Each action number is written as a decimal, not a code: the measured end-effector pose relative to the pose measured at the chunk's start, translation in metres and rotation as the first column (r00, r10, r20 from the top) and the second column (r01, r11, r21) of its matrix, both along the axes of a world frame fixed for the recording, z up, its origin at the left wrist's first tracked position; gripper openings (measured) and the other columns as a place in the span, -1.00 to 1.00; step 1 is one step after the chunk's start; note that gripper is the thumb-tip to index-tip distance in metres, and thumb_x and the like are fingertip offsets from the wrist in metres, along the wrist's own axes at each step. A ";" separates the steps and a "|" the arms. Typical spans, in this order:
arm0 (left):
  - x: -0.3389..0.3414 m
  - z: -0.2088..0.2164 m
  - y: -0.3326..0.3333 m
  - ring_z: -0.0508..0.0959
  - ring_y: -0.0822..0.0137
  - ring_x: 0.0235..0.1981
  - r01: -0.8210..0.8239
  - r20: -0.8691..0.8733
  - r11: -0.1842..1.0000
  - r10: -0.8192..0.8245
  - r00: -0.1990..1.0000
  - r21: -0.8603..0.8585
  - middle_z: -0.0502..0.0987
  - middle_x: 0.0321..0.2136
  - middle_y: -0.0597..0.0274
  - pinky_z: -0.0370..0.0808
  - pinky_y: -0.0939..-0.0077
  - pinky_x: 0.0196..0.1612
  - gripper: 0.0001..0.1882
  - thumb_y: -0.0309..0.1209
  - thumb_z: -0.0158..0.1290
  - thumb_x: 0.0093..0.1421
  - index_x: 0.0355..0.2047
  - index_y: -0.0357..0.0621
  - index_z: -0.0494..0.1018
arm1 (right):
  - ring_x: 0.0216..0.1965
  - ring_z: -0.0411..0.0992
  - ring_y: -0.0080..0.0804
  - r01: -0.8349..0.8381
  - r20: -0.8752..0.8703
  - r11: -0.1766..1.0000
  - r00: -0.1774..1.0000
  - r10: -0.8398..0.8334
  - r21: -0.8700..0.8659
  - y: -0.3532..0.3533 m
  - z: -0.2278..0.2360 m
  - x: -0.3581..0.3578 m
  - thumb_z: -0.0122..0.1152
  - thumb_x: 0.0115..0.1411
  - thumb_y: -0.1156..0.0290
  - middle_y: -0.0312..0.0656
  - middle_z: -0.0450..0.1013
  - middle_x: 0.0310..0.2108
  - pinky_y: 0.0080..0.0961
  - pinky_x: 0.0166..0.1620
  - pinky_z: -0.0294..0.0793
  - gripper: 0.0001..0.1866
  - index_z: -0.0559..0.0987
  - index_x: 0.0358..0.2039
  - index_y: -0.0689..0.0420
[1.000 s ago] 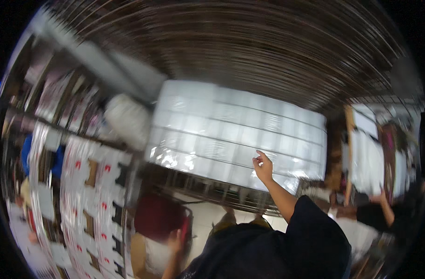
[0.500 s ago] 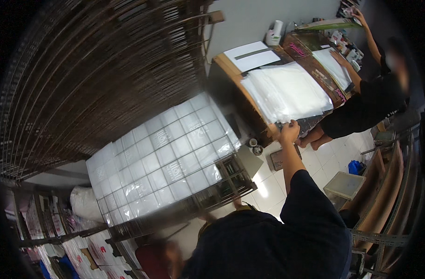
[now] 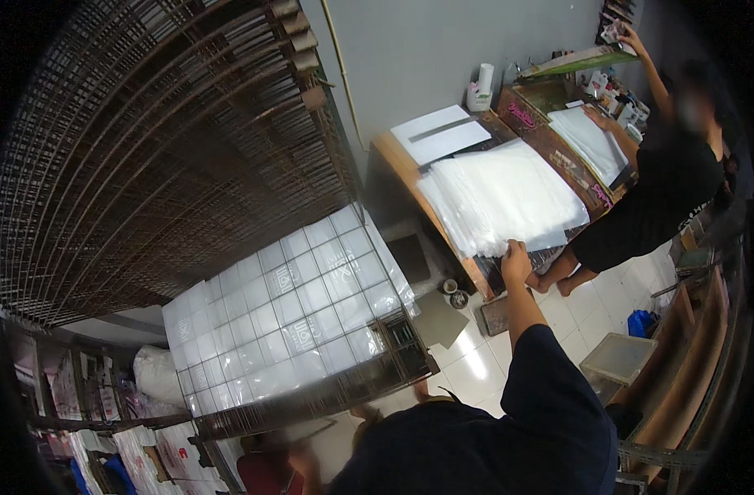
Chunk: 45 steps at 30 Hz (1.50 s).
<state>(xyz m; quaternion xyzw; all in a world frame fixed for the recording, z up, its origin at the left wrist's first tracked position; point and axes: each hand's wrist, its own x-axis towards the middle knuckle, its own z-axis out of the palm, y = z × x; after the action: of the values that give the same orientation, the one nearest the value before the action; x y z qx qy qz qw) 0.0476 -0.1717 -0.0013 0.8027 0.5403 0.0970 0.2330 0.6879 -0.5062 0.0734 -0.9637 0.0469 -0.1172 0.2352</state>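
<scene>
My right hand (image 3: 516, 266) reaches out to the near corner of a stack of thin white translucent plastic sheets (image 3: 505, 194). Its fingers are closed at the sheets' edge; how many they grip cannot be made out. The stack lies slightly fanned on a wooden worktable (image 3: 406, 177). My left hand does not show. Left of my body, a wire drying rack (image 3: 311, 381) bears rows of translucent plastic sheets (image 3: 261, 309) with white print. More wire shelves (image 3: 171, 157) of it are tilted up above.
Right of the stack, a co-worker (image 3: 666, 181) holds up a hinged frame (image 3: 579, 62) and rests a hand on a white sheet (image 3: 587, 136). A white bottle (image 3: 481, 89) stands behind. A pale framed panel (image 3: 618, 357) lies at right. Someone in dark red (image 3: 266, 474) shows lower left.
The view has shifted, with more of the raised shelves and wall showing. My right hand stays at the corner of the stack, whose sheets look more fanned. The co-worker keeps the frame raised.
</scene>
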 end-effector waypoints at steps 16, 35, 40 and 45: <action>0.532 0.185 -0.122 0.38 0.04 -0.17 0.355 0.356 -0.059 -0.013 0.934 -0.933 0.14 0.06 -0.12 0.45 0.28 -0.34 0.22 0.52 -0.14 -0.33 0.23 0.08 -0.22 | -0.41 0.44 -0.24 -0.448 0.527 0.877 0.711 0.467 -0.172 -0.062 0.268 -0.124 0.07 -0.20 0.68 -0.11 0.40 -0.39 -0.48 -0.41 0.41 -0.68 0.51 -0.35 0.14; 0.392 0.079 -0.054 0.44 0.51 -0.51 0.429 0.308 -0.344 0.354 0.883 -0.835 0.47 -0.50 0.33 0.40 0.76 -0.47 -0.86 -0.41 0.16 -0.07 -0.47 -0.13 0.47 | -0.33 0.37 -0.43 -0.272 0.262 0.768 0.955 0.141 0.580 -0.007 0.323 -0.291 -0.01 0.08 0.27 -0.16 0.41 -0.30 -0.54 -0.22 0.35 -0.59 0.41 -0.09 0.22; 0.265 0.144 0.101 0.48 0.41 -0.34 0.519 0.296 -0.056 0.767 0.569 -0.853 0.48 -0.39 0.22 0.46 0.64 -0.29 -0.83 -0.53 0.08 -0.01 -0.34 -0.21 0.44 | -0.14 0.29 -0.44 -0.130 -0.051 0.697 0.971 0.232 0.705 0.085 0.264 -0.296 0.09 0.01 0.33 -0.18 0.27 -0.06 -0.67 -0.19 0.28 -0.54 0.38 -0.04 0.14; 0.161 0.193 0.205 0.43 0.35 -0.19 0.495 0.427 0.204 0.814 0.393 -0.844 0.44 -0.25 0.19 0.39 0.47 -0.13 -0.72 -0.53 -0.02 0.04 -0.18 -0.22 0.35 | -0.23 0.37 -0.34 0.032 -0.290 0.374 0.693 0.660 0.927 0.179 0.193 -0.268 0.01 0.01 0.46 -0.03 0.33 -0.19 -0.49 -0.27 0.43 -0.40 0.13 0.11 0.16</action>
<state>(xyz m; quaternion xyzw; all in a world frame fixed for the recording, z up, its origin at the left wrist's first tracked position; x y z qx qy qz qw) 0.2082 0.0336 0.1921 0.1817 0.3540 0.1830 0.8990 0.4199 -0.3276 0.2661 -0.6580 -0.0244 0.3045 0.6882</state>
